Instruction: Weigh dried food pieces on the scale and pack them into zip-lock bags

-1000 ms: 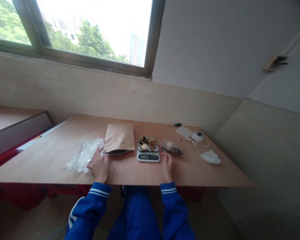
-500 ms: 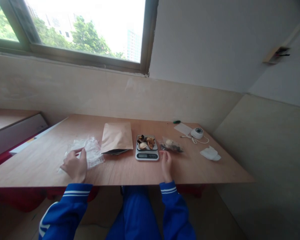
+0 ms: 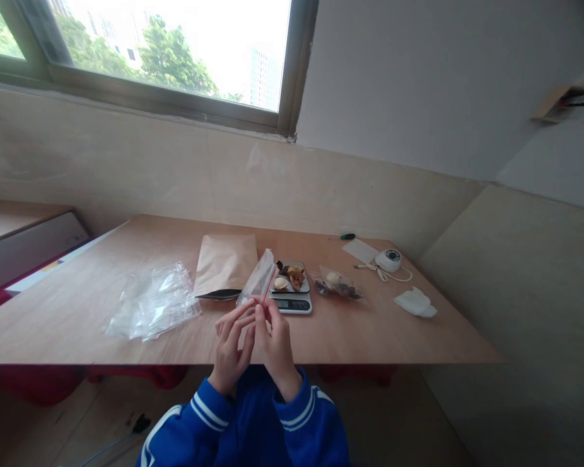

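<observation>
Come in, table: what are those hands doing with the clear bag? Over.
Right hand pinches red-edged clear bag. Left hand close alongside, hold unclear. Bag partly blocks view of scale and brown paper bag.

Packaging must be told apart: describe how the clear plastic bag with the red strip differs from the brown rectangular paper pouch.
The clear plastic bag with the red strip is see-through; the brown rectangular paper pouch is opaque. The bag is held up where the left hand and right hand meet; the pouch lies on the wooden table. No print is visible on either.
</observation>
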